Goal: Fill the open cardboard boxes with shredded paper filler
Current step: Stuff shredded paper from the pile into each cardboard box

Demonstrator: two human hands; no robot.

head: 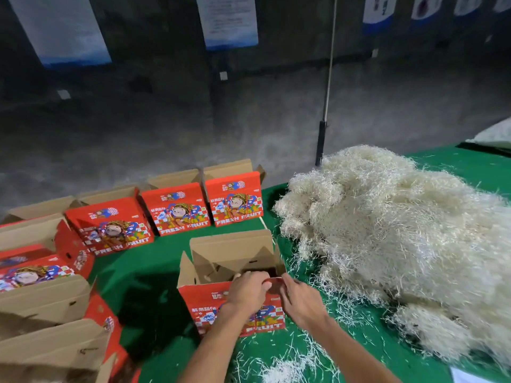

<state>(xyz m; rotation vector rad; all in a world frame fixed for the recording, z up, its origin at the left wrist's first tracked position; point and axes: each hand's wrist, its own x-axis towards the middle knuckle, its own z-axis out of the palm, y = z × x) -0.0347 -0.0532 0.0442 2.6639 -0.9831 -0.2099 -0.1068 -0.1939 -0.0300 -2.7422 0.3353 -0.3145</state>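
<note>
Boxes behind; shredded paper heaped right of hands' box.

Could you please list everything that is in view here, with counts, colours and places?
Open box being handled: one, red print outside, brown inside, near centre of the table; no filler visible inside.
Row of boxes: three, red with a cartoon figure and FRESH FRUIT lettering, flaps open, along the far table edge.
More boxes: several, red and brown, at the left edge; exact count unclear.
Shredded paper filler: one big heap, cream, on the right; loose strands scattered near it.
Table cover: green.
Pole: one, pale with a black base, behind the heap.
Posters: several, white and blue, on the back wall.
Left hand: grips the box's near flap.
Right hand: fingers pinch the same flap.
</note>
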